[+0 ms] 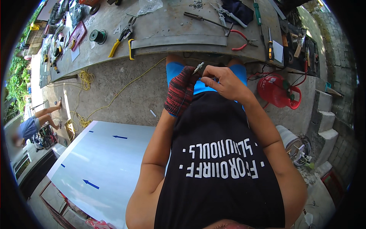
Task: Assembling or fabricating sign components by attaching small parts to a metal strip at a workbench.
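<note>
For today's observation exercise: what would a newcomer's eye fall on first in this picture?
At centre, a left hand in a red-and-black knit glove holds small pliers, with the bare right hand beside it. Above lies a workbench strewn with tools; a red gas cylinder stands at right.

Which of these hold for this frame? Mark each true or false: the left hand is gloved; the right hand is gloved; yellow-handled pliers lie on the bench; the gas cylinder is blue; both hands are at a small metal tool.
1. The left hand wears a red-and-black knit glove: true.
2. The right hand is gloved: false, it is bare.
3. Yellow-handled pliers lie on the workbench: true.
4. The gas cylinder is blue: false, it is red.
5. Both hands meet at a small metal tool: true.
</note>
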Demonstrator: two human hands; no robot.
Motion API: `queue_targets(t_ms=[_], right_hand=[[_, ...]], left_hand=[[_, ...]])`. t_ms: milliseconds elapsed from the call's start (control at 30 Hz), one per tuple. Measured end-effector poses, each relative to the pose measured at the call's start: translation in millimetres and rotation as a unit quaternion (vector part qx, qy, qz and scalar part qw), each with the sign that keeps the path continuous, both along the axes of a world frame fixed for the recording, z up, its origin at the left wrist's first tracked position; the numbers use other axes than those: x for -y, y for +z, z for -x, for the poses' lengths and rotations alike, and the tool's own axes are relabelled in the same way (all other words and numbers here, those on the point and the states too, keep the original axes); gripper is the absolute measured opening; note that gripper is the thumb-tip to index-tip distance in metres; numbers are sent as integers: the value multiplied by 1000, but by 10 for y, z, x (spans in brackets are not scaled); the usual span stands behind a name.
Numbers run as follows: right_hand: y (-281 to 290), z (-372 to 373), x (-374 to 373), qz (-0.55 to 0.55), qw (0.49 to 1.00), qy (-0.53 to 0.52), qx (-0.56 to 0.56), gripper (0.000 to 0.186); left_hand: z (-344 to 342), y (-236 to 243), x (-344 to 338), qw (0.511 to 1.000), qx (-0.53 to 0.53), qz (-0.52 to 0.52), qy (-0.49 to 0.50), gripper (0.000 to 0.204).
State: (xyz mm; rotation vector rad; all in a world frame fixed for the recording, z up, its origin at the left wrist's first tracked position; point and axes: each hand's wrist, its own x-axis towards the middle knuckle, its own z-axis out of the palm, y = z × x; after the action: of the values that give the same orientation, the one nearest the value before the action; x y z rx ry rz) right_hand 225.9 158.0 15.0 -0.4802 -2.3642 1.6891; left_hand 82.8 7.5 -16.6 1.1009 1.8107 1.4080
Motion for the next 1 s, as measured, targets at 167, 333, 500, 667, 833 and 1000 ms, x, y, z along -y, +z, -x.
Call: queue_targets(t_ms=[167,333,500,667,833,1000], right_hand=[[48,6,36,0,1000,-20,24,30],[74,9,-6,-14,999,1,47,34],[21,8,25,-16,998,5,55,31],[54,2,-21,-44,996,21,79,27],[180,-11,-65,-6,997,-23,72,23],[205,-36,-115,-6,1000,-28,5,21]], left_hand=[[10,24,-8,1000,8,12,-15,19],[-10,-31,12,1000,-13,-6,1,20],[6,32,-14,1000,5,22,-17,21],[-8,-20,10,999,18,34,-17,22],[9,68,-29,997,-53,44,-35,18],[41,-1,12,989,-20,88,-113,19]])
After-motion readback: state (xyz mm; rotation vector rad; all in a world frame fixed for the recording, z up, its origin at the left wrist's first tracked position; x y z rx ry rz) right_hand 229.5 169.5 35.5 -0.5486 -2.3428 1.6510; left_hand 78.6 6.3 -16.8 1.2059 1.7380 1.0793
